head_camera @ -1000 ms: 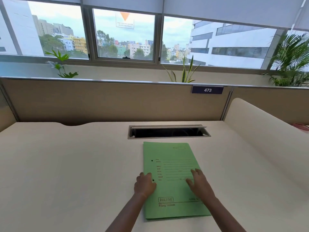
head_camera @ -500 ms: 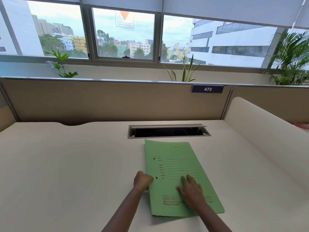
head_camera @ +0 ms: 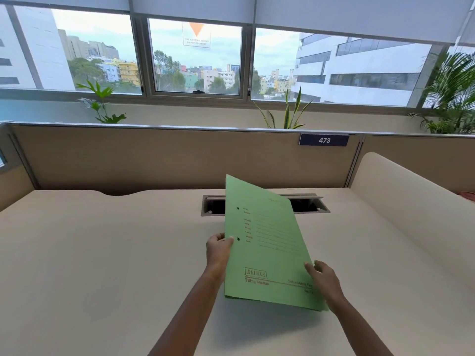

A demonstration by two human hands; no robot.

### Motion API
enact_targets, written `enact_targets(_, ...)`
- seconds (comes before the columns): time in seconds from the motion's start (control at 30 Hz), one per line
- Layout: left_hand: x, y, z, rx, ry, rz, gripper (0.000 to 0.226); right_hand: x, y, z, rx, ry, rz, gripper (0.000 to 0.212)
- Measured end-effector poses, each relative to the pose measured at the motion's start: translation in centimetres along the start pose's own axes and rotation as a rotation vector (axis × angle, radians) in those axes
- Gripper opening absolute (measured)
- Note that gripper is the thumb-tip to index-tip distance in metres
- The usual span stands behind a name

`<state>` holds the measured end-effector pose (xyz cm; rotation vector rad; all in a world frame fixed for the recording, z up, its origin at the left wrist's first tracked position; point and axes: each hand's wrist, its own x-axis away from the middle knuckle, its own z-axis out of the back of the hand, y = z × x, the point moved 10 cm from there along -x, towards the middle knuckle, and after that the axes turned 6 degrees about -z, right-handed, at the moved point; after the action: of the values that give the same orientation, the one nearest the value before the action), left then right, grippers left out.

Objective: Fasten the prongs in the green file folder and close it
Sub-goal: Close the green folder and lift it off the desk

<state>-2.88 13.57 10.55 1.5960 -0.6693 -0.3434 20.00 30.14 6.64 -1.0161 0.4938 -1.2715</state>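
Note:
The green file folder [head_camera: 267, 242] is closed and tilted up off the desk, its printed front cover facing me and two punch holes near its left edge. My left hand [head_camera: 218, 249] grips the folder's left spine edge beside the lower hole. On the lower right edge, my right hand [head_camera: 321, 280] holds the folder with the thumb on the cover. The prongs are hidden inside.
The cream desk [head_camera: 102, 253] has an open cable slot [head_camera: 308, 202] at the back, partly behind the folder. A tan partition [head_camera: 154, 158] with a "473" tag [head_camera: 324, 140] bounds the rear, and a rounded cream divider [head_camera: 411, 201] the right.
The folder lay flat under both hands, then slid right; now both hands hold its edges and have lifted it, tilted upright, over the desk.

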Motion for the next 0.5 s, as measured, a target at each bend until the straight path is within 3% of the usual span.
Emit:
enact_targets(0.17,-1.2,2.1,2.7,0.049,0.032,-0.027,0.022,0.2,1.4,-3.0,-0.378,-0.362,-0.225,0.028)
enact_targets(0.27,-2.3,2.8,4.5,0.051,0.037,-0.032,0.025,1.1,-0.2,-4.5,-0.46,-0.484,-0.213,0.02)
enact_targets(0.5,-4.2,3.3,7.9,-0.152,0.037,0.008,0.022,0.9,-4.4,-7.4,-0.479,-0.419,-0.118,0.011)
